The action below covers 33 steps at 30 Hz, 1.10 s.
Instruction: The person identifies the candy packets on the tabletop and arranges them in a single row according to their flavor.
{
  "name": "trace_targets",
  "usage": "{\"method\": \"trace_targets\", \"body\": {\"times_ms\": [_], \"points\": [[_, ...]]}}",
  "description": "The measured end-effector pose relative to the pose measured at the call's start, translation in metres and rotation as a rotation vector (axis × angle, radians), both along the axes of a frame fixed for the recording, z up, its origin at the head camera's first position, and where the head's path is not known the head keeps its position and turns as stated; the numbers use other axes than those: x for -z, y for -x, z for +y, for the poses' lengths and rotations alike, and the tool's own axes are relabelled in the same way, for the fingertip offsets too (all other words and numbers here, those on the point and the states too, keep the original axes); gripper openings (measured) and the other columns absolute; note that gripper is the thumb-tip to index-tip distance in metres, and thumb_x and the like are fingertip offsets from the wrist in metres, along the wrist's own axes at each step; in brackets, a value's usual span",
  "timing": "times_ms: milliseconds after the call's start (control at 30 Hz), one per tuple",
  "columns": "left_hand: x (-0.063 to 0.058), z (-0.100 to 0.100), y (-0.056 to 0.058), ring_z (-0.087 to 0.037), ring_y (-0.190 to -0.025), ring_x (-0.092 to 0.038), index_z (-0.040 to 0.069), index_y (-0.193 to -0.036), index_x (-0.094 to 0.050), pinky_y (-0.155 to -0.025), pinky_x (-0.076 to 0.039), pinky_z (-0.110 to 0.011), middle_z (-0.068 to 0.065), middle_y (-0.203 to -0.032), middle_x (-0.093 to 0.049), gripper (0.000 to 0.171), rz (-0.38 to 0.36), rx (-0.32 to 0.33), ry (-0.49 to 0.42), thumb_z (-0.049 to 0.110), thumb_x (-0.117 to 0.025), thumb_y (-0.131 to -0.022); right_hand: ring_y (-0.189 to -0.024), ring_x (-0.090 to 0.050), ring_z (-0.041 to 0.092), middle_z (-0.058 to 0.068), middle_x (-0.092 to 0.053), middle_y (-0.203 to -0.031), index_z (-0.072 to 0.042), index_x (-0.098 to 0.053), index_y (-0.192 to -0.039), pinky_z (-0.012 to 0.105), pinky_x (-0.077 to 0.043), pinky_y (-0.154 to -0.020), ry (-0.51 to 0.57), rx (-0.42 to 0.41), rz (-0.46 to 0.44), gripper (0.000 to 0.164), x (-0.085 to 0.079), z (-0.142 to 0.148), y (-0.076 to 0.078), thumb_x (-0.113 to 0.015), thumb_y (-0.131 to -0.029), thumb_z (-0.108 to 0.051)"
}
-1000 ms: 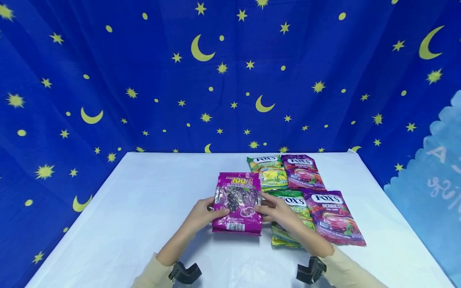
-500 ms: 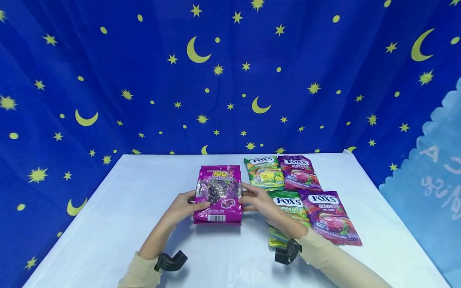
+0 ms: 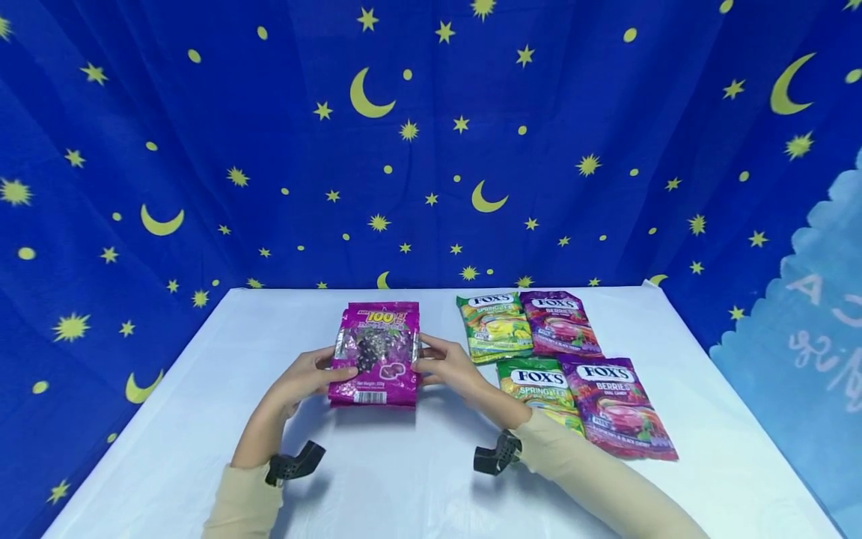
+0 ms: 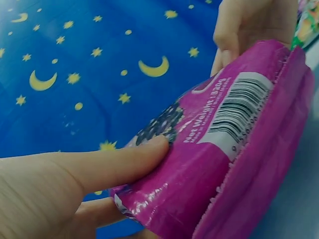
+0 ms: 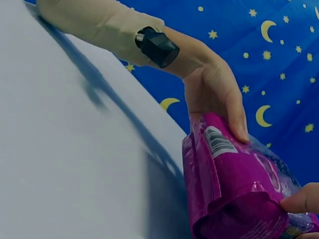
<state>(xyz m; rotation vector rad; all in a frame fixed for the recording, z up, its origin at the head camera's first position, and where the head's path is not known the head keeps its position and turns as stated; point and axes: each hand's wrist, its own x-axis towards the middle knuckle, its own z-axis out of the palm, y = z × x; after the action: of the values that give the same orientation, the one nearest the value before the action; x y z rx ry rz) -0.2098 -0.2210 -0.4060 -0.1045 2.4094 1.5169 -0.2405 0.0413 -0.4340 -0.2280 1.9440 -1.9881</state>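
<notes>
A magenta candy bag [image 3: 377,355] with a barcode and a clear window on dark fruit print is held between both hands, above the white table left of centre. A second magenta edge shows just behind its top. My left hand [image 3: 306,378] grips the bag's left side, thumb on the front and fingers behind. On the opposite side my right hand [image 3: 454,370] pinches the edge, its thumb also on the front. The left wrist view shows the left thumb [image 4: 134,159] pressed near the fruit print. In the right wrist view the bag [image 5: 239,184] hangs over its shadow, bottom seam toward the camera.
To the right lie two green Spring Tea bags, one behind [image 3: 494,329] and one nearer [image 3: 535,385], beside two purple Berries bags, again one behind [image 3: 562,326] and one nearer [image 3: 619,412]. A blue star-and-moon curtain [image 3: 303,150] hangs behind the white table [image 3: 404,486].
Both hands have carried the magenta candy bag leftward and slightly away, off the Fox's bags it overlapped. The right forearm now covers less of the nearer green bag.
</notes>
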Motion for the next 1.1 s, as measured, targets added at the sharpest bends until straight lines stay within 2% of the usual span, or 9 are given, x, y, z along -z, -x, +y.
{"method": "trace_targets", "body": {"times_ms": [167,400,533,700,933,1100], "points": [[-0.004,-0.011,0.007,-0.048,-0.130,-0.035,-0.010,-0.148,-0.021,-0.097,-0.044,-0.052,-0.035,-0.146,-0.028,0.091,-0.030,-0.025,0.016,0.034,-0.072,-0.087,-0.090,-0.067,0.023,0.018,-0.061,-0.119,-0.004,-0.041,-0.145,0.035,-0.057,-0.076,-0.002,-0.004,0.018,0.067,0.002,-0.014,0.011,-0.068,-0.084,-0.002],[-0.002,-0.022,0.015,-0.045,-0.131,-0.034,-0.002,-0.151,-0.021,-0.103,-0.038,-0.055,-0.032,-0.147,-0.030,0.093,-0.082,-0.135,0.004,0.036,-0.073,-0.085,-0.089,-0.066,0.021,0.017,-0.064,-0.114,0.000,-0.039,-0.145,0.034,-0.057,-0.074,0.004,0.008,0.034,0.067,0.007,-0.035,0.021,-0.068,-0.084,0.000],[-0.003,-0.028,0.019,-0.046,-0.132,-0.032,0.000,-0.151,-0.022,-0.105,-0.034,-0.056,-0.030,-0.149,-0.027,0.093,-0.092,-0.179,0.022,0.040,-0.073,-0.084,-0.087,-0.066,0.020,0.016,-0.065,-0.111,-0.001,-0.040,-0.144,0.035,-0.057,-0.074,0.018,0.033,0.029,0.067,0.011,-0.046,0.026,-0.068,-0.084,-0.002],[-0.002,-0.033,0.024,-0.046,-0.133,-0.031,0.001,-0.151,-0.025,-0.105,-0.033,-0.057,-0.029,-0.151,-0.023,0.088,-0.062,-0.231,0.028,0.039,-0.071,-0.086,-0.083,-0.067,0.020,0.015,-0.065,-0.111,-0.004,-0.042,-0.144,0.035,-0.058,-0.073,0.050,0.054,0.037,0.065,0.016,-0.059,0.033,-0.068,-0.084,-0.002],[0.003,-0.033,0.030,-0.041,-0.126,-0.040,0.001,-0.150,-0.029,-0.100,-0.040,-0.051,-0.029,-0.150,-0.027,0.078,0.031,-0.315,0.014,0.032,-0.068,-0.090,-0.082,-0.067,0.021,0.021,-0.064,-0.113,-0.001,-0.042,-0.143,0.036,-0.058,-0.072,0.136,0.079,0.048,0.063,0.021,-0.074,0.044,-0.063,-0.083,0.004],[0.008,-0.033,0.036,-0.043,-0.131,-0.037,0.002,-0.150,-0.031,-0.106,-0.035,-0.050,-0.028,-0.152,-0.026,0.072,0.069,-0.393,-0.009,0.026,-0.067,-0.091,-0.082,-0.066,0.019,0.024,-0.061,-0.117,0.001,-0.038,-0.145,0.040,-0.057,-0.077,0.168,0.087,0.029,0.065,0.024,-0.083,0.049,-0.063,-0.085,0.005]]}}
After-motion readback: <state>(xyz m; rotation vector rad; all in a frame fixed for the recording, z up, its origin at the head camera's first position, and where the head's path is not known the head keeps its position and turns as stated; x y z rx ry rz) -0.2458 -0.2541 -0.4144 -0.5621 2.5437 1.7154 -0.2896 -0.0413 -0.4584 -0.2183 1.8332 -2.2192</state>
